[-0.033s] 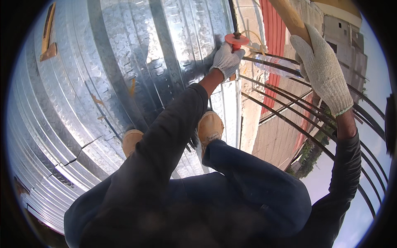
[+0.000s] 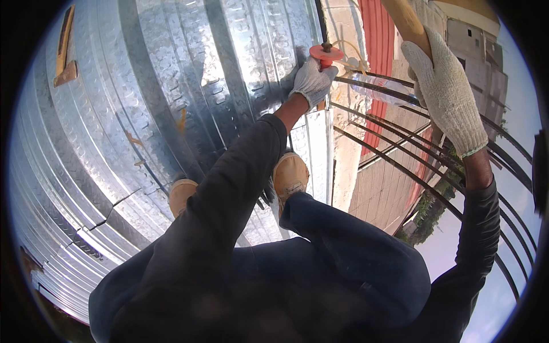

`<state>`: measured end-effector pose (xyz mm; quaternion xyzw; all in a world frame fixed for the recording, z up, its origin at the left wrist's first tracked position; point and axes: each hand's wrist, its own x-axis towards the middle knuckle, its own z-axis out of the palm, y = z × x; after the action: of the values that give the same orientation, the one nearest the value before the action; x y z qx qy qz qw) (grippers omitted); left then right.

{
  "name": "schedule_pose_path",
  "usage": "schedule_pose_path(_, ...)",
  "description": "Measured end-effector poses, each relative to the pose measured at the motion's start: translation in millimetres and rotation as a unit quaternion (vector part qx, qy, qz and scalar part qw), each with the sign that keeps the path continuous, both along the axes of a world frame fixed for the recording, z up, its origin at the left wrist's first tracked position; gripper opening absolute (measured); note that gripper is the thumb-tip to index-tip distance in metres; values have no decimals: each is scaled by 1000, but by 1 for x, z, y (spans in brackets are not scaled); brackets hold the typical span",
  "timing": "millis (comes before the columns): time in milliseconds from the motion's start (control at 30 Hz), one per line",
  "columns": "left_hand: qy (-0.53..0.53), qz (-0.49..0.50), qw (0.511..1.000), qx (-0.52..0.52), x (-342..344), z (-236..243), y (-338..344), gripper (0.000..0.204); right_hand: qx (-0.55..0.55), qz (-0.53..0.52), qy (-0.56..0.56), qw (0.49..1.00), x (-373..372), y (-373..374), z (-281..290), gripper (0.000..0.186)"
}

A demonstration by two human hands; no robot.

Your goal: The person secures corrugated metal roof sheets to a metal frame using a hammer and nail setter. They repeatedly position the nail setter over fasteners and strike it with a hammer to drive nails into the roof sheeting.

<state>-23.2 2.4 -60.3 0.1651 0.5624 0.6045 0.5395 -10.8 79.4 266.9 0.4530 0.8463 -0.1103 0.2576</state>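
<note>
My left hand (image 2: 313,82), in a pale knit glove, is closed around a chisel (image 2: 326,54) with a round red hand guard. The chisel's dark struck end pokes up through the guard; its blade is hidden below my fist, by the edge of the ribbed metal decking (image 2: 171,74). Raised on the right, my gloved right hand (image 2: 449,94) grips a thick wooden handle (image 2: 409,26). That handle runs out past the upper edge, so the tool's head is out of sight.
Several dark steel bars (image 2: 394,140) stick out rightward past the deck edge. Behind them lie a clear plastic bottle (image 2: 377,88), a pale concrete ledge (image 2: 343,171) and a red corrugated strip (image 2: 377,46). A wooden-handled tool (image 2: 66,54) rests on the decking, upper left. My boots (image 2: 290,174) stand on the metal.
The wooden handle in my right hand has tipped very slightly to the right. My left hand and the chisel have stayed almost in place.
</note>
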Motion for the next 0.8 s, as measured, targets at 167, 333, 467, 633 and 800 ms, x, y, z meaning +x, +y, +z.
schedule_pose_path(167, 14, -7, 1000, -22, 1, -3, 2, 64, -38, 86, -92, 991, 15, 7, -3, 44)
schedule_pose_path(333, -6, -34, 997, -63, -7, 12, 4, 52, -33, -25, 22, 999, 5, 27, -1, 52)
schedule_pose_path(467, -18, -33, 998, -50, -8, 16, 6, 53, 79, 123, 76, 986, 10, 27, -21, 55)
schedule_pose_path(633, 13, -19, 998, -52, -16, 3, 4, 62, -84, 89, -97, 988, -15, 29, -13, 57)
schedule_pose_path(800, 1, -89, 993, -77, -18, 17, 5, 64, 2, 34, 76, 997, -3, 55, -24, 56)
